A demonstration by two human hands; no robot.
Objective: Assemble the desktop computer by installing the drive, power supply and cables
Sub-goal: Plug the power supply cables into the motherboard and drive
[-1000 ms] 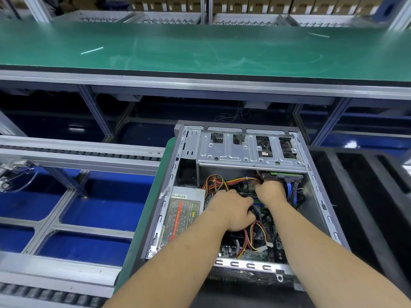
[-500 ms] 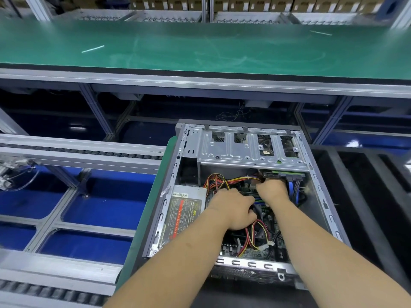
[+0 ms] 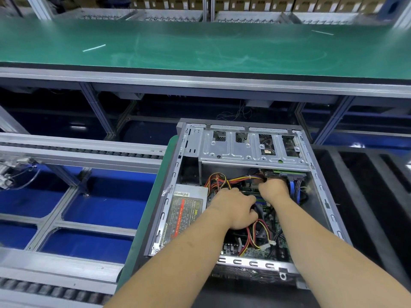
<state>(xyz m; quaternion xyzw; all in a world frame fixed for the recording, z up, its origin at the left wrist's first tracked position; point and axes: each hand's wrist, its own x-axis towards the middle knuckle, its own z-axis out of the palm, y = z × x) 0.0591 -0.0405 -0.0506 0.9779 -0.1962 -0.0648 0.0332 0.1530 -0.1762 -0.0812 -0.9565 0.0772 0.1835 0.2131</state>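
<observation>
An open grey computer case (image 3: pixel 171 196) lies on its side in front of me. Its power supply (image 3: pixel 185 207) sits at the left inside, with a bundle of red, yellow and black cables (image 3: pixel 222 181) running right. My left hand (image 3: pixel 235 210) is curled over cables above the motherboard (image 3: pixel 262 243). My right hand (image 3: pixel 274 190) is curled at a connector under the drive (image 3: pixel 282 173), which hangs below the metal drive cage (image 3: pixel 249 152). What its fingers hold is hidden. Blue data cables (image 3: pixel 293 190) hang right of it.
A green work mat (image 3: pixel 200 45) covers the bench beyond the case. Roller conveyor rails (image 3: pixel 77 150) run at the left over blue bins (image 3: pixel 106 201). Black foam trays (image 3: pixel 367 196) lie at the right. A loose white connector (image 3: pixel 271 242) lies over the board.
Both hands stay inside the case, almost in place. The left hand has shifted slightly over the cables; the right hand remains at the connector under the drive.
</observation>
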